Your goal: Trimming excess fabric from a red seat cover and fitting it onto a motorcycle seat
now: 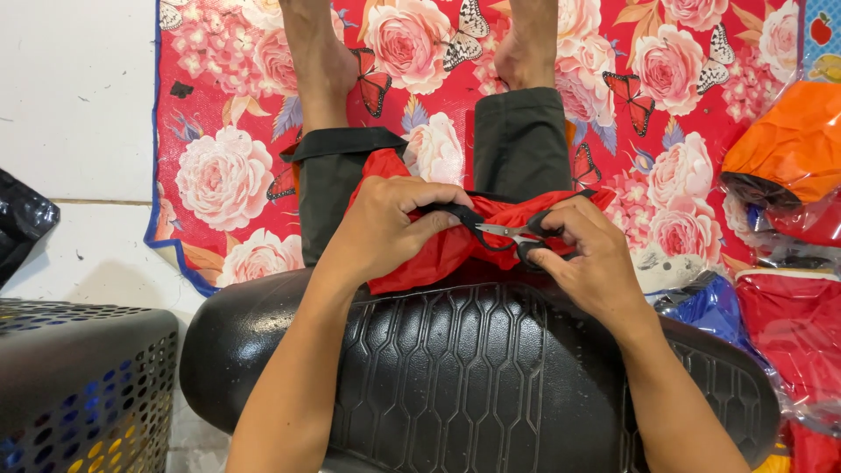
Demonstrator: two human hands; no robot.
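Head view: the red cloth (438,250) lies bunched over the knees, its far part hidden under both hands; the scissors' (517,233) blade tips are hard to make out. One cloth, one pair of scissors. Left hand (390,223) pinches the cloth shut. Right hand (591,258) grips the scissor handles, blades nearly closed on its black edge.

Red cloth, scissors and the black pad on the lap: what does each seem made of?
Red cloth: thin woven fabric, probably; soft creases.
Scissors: shiny metal blades, black handles, likely plastic.
Black pad: glossy moulded plastic or rubber, by its embossed hexagons.
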